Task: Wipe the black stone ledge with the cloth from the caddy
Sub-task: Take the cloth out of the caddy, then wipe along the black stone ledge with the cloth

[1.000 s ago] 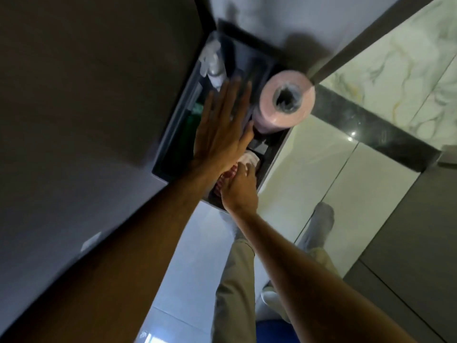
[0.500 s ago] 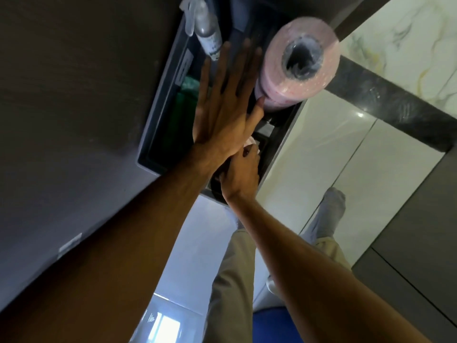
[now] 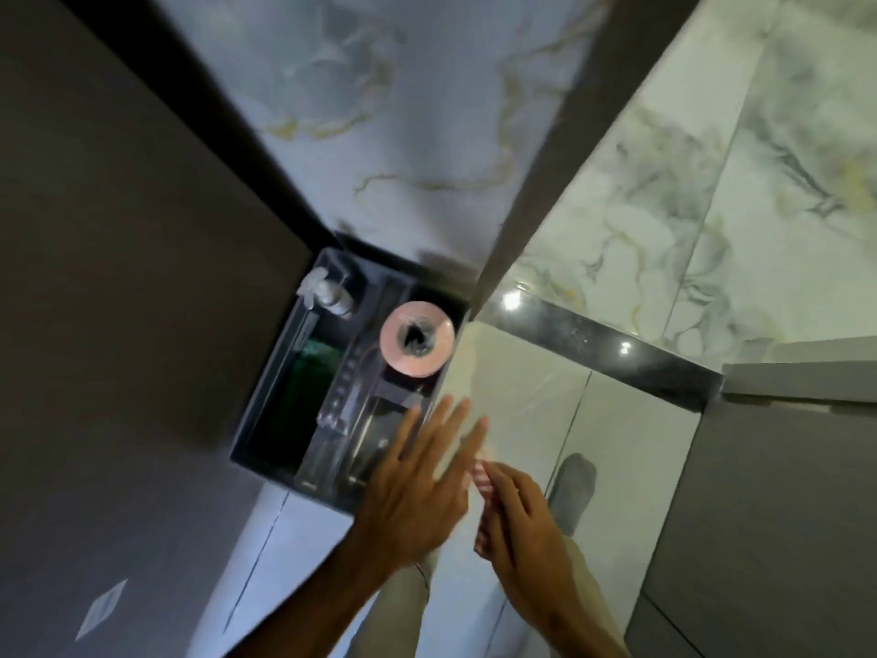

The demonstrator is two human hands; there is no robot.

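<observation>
The right hand clasps the red-and-white cloth just outside the grey caddy, the left hand spread flat and empty over its near corner, the black stone ledge well apart beyond the pink paper roll and spray bottle.
</observation>
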